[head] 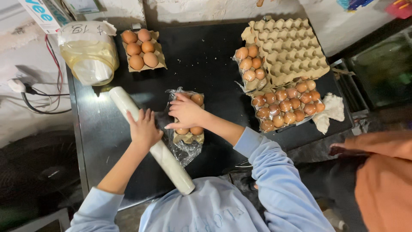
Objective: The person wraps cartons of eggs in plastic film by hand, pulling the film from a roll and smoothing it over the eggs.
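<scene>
My left hand rests on top of a long white roll of cling film that lies slanted across the black table. My right hand presses flat on a small cardboard tray of brown eggs partly wrapped in clear film. Loose film bunches below the tray, near my light blue sleeves.
An unwrapped small tray of eggs sits at the back left beside a plastic jar. To the right are a wrapped egg pack, a stack of empty cartons, a large tray of eggs and a cloth. Another person in orange stands at right.
</scene>
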